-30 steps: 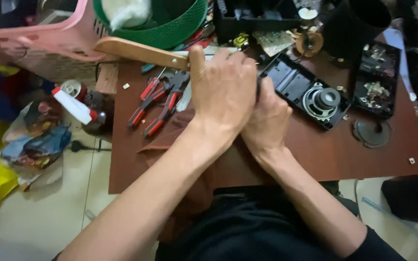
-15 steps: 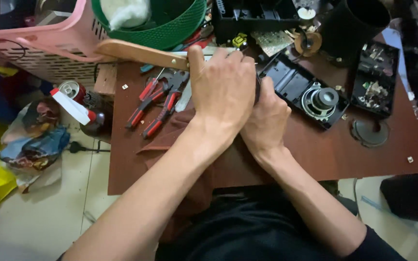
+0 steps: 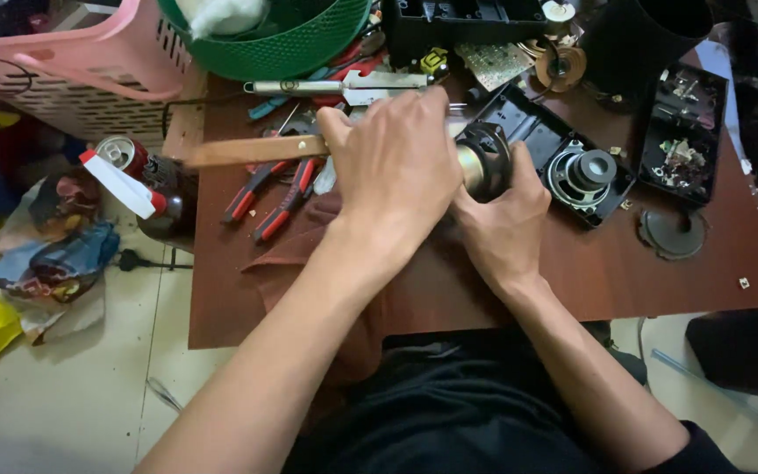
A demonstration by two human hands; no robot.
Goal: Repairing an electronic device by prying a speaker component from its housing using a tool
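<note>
Hands met over the brown table: the left hand was clenched around a wooden handle running out leftward, while the right hand cupped a round speaker part just right of it.

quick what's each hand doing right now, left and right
Left hand: closed around the wooden handle of a tool.
Right hand: closed on a round black speaker part, holding it on the table.
</note>
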